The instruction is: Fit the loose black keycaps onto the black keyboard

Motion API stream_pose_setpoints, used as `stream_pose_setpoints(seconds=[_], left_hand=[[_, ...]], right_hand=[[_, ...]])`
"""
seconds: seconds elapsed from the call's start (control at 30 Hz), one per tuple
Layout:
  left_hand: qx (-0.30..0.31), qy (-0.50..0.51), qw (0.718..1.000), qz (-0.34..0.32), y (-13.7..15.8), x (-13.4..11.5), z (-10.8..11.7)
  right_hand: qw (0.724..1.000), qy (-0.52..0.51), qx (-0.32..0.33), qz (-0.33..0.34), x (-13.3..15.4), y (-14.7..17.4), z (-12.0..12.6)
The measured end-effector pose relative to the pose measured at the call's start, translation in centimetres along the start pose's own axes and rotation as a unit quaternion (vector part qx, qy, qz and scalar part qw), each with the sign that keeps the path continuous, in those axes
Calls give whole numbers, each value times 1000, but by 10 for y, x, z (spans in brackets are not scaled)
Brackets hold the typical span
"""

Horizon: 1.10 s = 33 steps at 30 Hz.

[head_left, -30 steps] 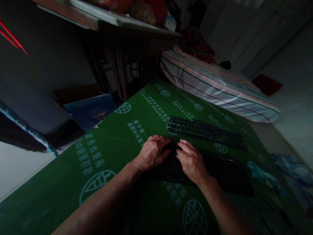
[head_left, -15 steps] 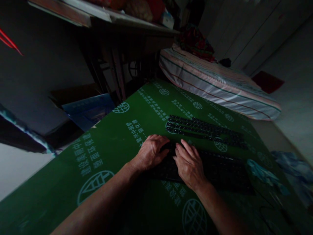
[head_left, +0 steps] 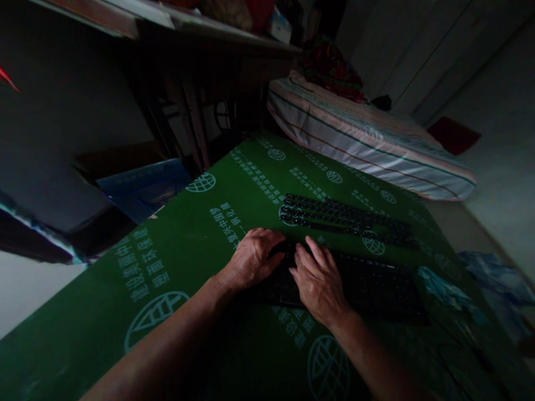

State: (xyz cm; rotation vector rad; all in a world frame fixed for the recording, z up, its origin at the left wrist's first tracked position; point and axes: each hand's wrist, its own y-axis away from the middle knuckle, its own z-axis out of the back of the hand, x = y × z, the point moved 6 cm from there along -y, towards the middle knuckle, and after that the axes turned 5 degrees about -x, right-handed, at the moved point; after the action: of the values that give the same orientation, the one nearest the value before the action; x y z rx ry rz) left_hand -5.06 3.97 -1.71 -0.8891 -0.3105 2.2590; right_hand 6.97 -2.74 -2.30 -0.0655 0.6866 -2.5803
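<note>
A black keyboard [head_left: 380,289] lies on the green board under both hands; its dark surface hides most detail. My left hand [head_left: 257,256] is closed over the keyboard's far left part, fingers curled and thumb on the keys' side. Close beside it, my right hand [head_left: 320,284] rests on the keyboard with bent fingers drawn toward the left thumb. Whatever lies between the right fingertips is hidden. Beyond the hands, rows of small black keycaps [head_left: 343,216] are spread on the board.
The printed green board [head_left: 175,239] carries a crumpled teal cloth [head_left: 449,292] at the right, with a thin dark cable [head_left: 443,356] nearby. A striped mattress [head_left: 376,142] stands behind. A dark table [head_left: 234,50] rises at the back left, above a blue box [head_left: 144,186].
The view has shifted slightly, so everything sits a little further left. Both hands keep nearly the same place on the keyboard; the right fingers have moved only slightly.
</note>
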Motion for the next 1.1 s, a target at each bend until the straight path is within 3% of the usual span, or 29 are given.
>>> stream_pose_setpoints(seconds=[0.13,0.33,0.57,0.83,1.1], left_hand=[[-7,1,1000,1,0,1,0],[-5,-5,1000,3,1,1,1],[-4,-4,1000,5,-1,0,1],[-8,-6,1000,-1,1,2,0],[-6,0,1000,-6,1,3,-1]], right_hand=[[1000,2,-8,-3,1,0,1],[996,-15,-78,-38,-4,3,9],[997,-42,-51,-40,-5,2,5],[994,-58,-82,-45,-6,3,8],[980,-112,-131,-96,-19,4,15]])
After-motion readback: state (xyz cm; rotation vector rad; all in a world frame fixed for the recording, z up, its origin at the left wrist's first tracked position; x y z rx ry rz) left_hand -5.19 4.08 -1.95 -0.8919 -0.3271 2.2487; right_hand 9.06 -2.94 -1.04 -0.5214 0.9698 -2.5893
